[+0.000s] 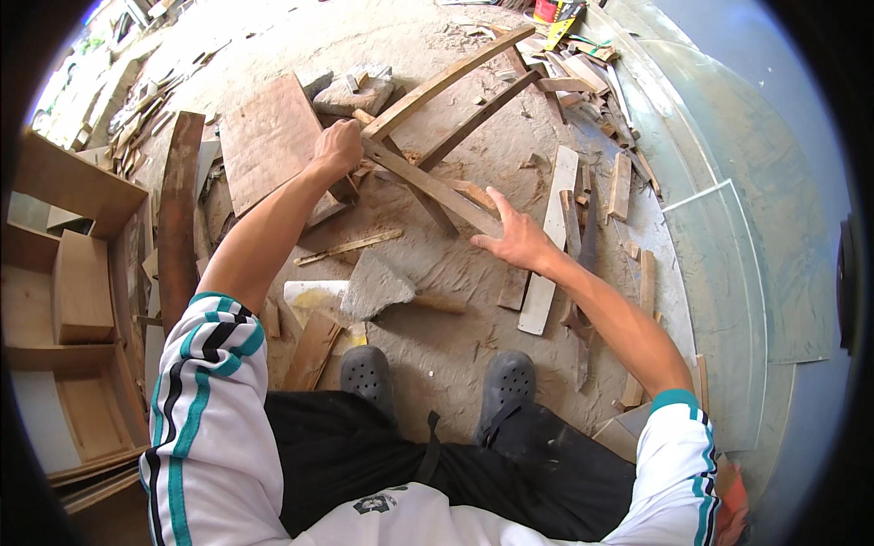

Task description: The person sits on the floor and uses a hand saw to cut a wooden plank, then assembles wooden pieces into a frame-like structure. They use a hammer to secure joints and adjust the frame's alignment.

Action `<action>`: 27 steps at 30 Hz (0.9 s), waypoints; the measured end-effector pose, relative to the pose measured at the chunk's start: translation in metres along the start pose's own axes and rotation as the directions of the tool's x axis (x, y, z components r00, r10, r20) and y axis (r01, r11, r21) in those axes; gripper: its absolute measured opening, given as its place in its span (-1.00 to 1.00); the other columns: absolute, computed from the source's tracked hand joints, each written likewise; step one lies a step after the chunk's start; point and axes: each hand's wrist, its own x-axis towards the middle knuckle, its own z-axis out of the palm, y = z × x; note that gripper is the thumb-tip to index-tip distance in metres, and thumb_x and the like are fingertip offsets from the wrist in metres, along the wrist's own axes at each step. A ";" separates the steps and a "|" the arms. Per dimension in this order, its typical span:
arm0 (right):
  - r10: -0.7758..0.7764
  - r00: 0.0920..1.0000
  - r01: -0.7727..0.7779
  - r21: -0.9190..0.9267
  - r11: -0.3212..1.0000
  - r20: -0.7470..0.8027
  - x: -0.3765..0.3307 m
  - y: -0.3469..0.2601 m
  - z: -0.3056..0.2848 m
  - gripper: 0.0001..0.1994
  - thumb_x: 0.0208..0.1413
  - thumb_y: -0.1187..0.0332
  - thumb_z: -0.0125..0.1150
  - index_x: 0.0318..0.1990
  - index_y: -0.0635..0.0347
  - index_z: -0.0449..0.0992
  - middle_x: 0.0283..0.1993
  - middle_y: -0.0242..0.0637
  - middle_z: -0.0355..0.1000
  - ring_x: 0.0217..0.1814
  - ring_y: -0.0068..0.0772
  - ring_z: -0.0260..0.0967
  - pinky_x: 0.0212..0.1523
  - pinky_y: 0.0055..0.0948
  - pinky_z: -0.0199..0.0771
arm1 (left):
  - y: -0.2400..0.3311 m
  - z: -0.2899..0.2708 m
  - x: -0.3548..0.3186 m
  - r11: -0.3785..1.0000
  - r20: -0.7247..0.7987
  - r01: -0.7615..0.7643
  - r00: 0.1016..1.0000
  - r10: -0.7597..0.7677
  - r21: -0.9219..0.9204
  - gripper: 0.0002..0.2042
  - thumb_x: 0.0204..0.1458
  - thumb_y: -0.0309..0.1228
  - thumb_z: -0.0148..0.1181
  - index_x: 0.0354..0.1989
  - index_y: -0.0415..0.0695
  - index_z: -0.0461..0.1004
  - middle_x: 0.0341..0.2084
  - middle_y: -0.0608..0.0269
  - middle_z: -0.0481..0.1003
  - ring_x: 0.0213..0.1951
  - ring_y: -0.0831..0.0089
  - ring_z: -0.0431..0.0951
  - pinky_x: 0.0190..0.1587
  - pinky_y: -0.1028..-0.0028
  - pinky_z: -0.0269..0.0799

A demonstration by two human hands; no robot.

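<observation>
A frame of narrow wooden bars [446,82] is held in front of me above the dusty floor. My left hand [340,148] is closed around its near left corner, where a long pale bar meets a crossbar [437,189]. That crossbar slants down to my right hand [521,238], whose thumb and forefinger sit on either side of its end. The other fingers of the right hand are partly hidden. A darker bar [478,120] of the frame runs away to the far right. Just left of my left hand leans a square plywood board [271,136].
Near my feet lie a grey stone block [376,285], a wooden handle [440,303] and a wood offcut [312,350]. A white strip [550,241] and a saw-like dark blade [587,250] are at right. Glass sheets [719,273] line the right side; a wooden cabinet [82,287] stands left.
</observation>
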 end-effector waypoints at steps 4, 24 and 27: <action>0.008 0.999 -0.007 0.037 0.999 -0.039 -0.008 0.006 -0.010 -0.19 0.06 -0.02 0.38 0.38 0.18 0.19 0.03 0.17 0.51 0.10 0.10 0.51 0.15 -0.15 0.46 | 0.019 -0.003 -0.009 0.995 -0.082 0.040 0.995 -0.048 -0.093 -0.67 0.19 -0.36 0.02 0.06 -0.28 0.42 0.02 -0.22 0.46 0.03 -0.08 0.53 0.05 0.09 0.47; 0.336 0.941 -0.150 0.840 0.521 -0.040 0.093 0.075 -0.070 -0.88 0.12 0.40 0.25 -0.23 0.21 0.49 -0.39 -0.33 0.51 -0.49 -0.46 0.50 -0.50 -0.44 0.56 | 0.048 -0.016 -0.024 0.994 0.446 0.023 0.892 -0.070 0.109 -0.57 -0.02 -0.31 0.17 0.04 -0.25 0.51 -0.13 -0.08 0.61 -0.07 0.08 0.64 -0.02 0.17 0.53; 0.353 0.919 -0.119 0.730 0.673 -0.177 0.117 0.101 -0.048 -0.88 0.07 0.44 0.29 -0.26 0.24 0.51 -0.40 -0.30 0.51 -0.48 -0.44 0.50 -0.48 -0.39 0.58 | 0.062 -0.022 -0.032 0.995 0.506 -0.035 0.863 -0.020 0.098 -0.49 -0.04 -0.02 0.30 -0.08 -0.23 0.57 -0.19 -0.06 0.62 -0.09 0.08 0.64 -0.05 0.20 0.53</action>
